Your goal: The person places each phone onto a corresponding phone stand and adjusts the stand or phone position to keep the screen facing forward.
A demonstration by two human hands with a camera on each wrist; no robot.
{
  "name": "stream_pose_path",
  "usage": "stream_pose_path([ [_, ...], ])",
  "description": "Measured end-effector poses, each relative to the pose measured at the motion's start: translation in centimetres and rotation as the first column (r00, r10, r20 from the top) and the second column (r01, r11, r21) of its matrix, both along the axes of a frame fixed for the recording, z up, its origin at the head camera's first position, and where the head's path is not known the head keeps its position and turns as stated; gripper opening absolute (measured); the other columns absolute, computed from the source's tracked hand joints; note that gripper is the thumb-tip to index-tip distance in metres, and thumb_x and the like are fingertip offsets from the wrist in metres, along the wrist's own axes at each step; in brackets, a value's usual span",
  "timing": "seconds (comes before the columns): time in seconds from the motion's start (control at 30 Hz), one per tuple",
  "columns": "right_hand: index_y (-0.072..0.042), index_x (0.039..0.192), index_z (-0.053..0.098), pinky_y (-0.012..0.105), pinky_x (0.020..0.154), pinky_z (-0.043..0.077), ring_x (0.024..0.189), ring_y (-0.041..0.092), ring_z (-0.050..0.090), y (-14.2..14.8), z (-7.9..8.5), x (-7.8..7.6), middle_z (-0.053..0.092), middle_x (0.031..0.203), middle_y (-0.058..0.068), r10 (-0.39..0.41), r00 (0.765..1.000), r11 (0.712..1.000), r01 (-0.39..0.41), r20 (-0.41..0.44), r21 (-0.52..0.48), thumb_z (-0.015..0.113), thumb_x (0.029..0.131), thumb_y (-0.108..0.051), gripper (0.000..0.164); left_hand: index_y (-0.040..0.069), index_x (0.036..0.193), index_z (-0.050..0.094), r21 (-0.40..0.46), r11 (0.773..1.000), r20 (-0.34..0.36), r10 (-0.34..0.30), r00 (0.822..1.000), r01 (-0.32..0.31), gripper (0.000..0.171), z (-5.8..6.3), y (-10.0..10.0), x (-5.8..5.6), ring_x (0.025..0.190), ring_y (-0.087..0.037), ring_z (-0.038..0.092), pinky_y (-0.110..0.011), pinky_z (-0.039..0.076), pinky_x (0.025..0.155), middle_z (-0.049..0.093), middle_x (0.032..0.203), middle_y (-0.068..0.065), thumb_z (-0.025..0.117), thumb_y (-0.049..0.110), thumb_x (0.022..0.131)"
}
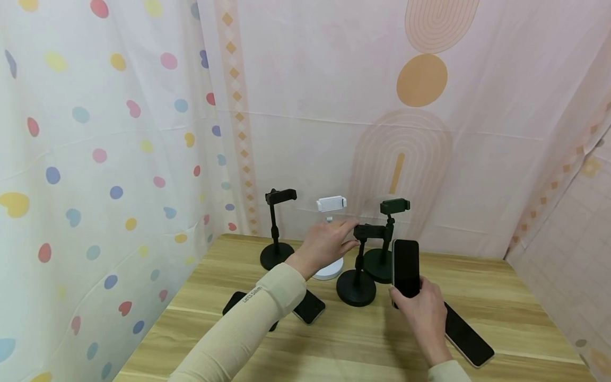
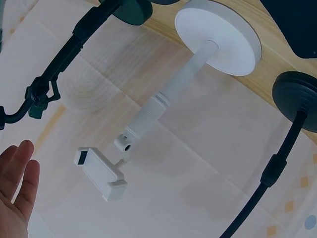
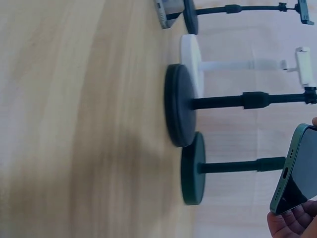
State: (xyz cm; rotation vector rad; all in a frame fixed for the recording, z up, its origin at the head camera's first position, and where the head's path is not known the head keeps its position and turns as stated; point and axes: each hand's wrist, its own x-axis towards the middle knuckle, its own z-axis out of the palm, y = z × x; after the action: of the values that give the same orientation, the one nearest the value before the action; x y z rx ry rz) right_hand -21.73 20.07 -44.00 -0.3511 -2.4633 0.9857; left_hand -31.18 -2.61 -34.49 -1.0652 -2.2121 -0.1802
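Observation:
My left hand (image 1: 326, 243) reaches over the table with fingers extended, its fingertips right by the holder at the top of the front black phone stand (image 1: 357, 289). In the left wrist view its fingers (image 2: 20, 168) show just below that stand's upper end, gripping nothing. Behind the hand stands a white phone stand (image 2: 218, 34), its base partly hidden in the head view. My right hand (image 1: 425, 315) holds a green-edged smartphone (image 1: 406, 268) upright by its lower part, dark screen facing me. A dark green phone stand (image 1: 379, 265) is just behind the front black one.
Another black phone stand (image 1: 277, 256) stands at the back left. One smartphone (image 1: 468, 335) lies right of my right hand, another (image 1: 310, 307) near the middle. A dark phone (image 1: 233, 301) is partly hidden under my left sleeve. Patterned curtains (image 1: 305, 106) surround the wooden table (image 1: 334, 350).

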Motion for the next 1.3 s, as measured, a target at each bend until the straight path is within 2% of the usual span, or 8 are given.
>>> stream_pose_path([
  [0.27, 0.009, 0.128, 0.053, 0.055, 0.083, 0.044, 0.105, 0.039, 0.053, -0.8, 2.3, 0.2, 0.053, 0.12, 0.026, 0.038, 0.999, 0.997, -0.039, -0.02, -0.068, 0.074, 0.084, -0.047, 0.074, 0.006, 0.127, 0.063, -0.001, 1.0, -0.017, 0.0, 1.0, 0.0, 0.043, 0.0, 0.3, -0.1, 0.083, -0.013, 0.071, -0.026, 0.056, 0.069, 0.07, 0.12, -0.006, 0.075, 0.026, 0.091],
  [0.43, 0.004, 0.127, 0.056, 0.05, 0.078, 0.044, 0.099, 0.035, 0.054, -1.5, 3.4, 0.1, 0.055, 0.113, 0.021, 0.04, 0.993, 0.995, -0.05, -0.113, -0.081, 0.076, 0.084, -0.044, 0.068, 0.006, 0.124, 0.065, -0.002, 1.0, -0.027, -0.002, 1.0, 0.002, 0.039, 0.1, 0.4, 0.0, 0.085, -0.012, 0.071, -0.026, 0.056, 0.072, 0.071, 0.117, -0.005, 0.075, 0.024, 0.091],
  [0.67, 0.004, 0.128, 0.057, 0.051, 0.078, 0.044, 0.097, 0.035, 0.056, -2.4, 4.8, -0.4, 0.058, 0.11, 0.02, 0.079, 0.975, 0.994, -0.094, -0.208, -0.061, 0.078, 0.082, -0.038, 0.065, 0.007, 0.122, 0.066, -0.014, 1.0, -0.045, 0.002, 0.999, -0.002, 0.037, 0.2, 0.5, 0.0, 0.084, -0.011, 0.071, -0.025, 0.056, 0.071, 0.072, 0.113, -0.004, 0.075, 0.025, 0.091],
  [1.0, -0.004, 0.126, 0.06, 0.044, 0.075, 0.043, 0.093, 0.029, 0.056, -4.2, 5.6, -1.0, 0.057, 0.109, 0.014, 0.146, 0.955, 0.982, -0.171, -0.258, -0.078, 0.082, 0.08, -0.035, 0.06, 0.009, 0.118, 0.067, -0.02, 1.0, -0.074, 0.019, 0.997, -0.02, 0.034, 0.4, 0.8, 0.3, 0.078, -0.01, 0.07, -0.024, 0.055, 0.066, 0.074, 0.104, 0.0, 0.076, 0.027, 0.09],
  [1.3, -0.001, 0.123, 0.061, 0.046, 0.077, 0.043, 0.094, 0.029, 0.057, -5.0, 6.0, -1.4, 0.059, 0.105, 0.016, 0.183, 0.949, 0.974, -0.211, -0.258, -0.084, 0.084, 0.079, -0.033, 0.059, 0.013, 0.107, 0.068, -0.008, 1.0, -0.137, 0.026, 0.99, -0.027, 0.026, 0.1, 1.2, 0.2, 0.076, -0.009, 0.068, -0.025, 0.053, 0.061, 0.073, 0.094, 0.005, 0.077, 0.028, 0.088],
])
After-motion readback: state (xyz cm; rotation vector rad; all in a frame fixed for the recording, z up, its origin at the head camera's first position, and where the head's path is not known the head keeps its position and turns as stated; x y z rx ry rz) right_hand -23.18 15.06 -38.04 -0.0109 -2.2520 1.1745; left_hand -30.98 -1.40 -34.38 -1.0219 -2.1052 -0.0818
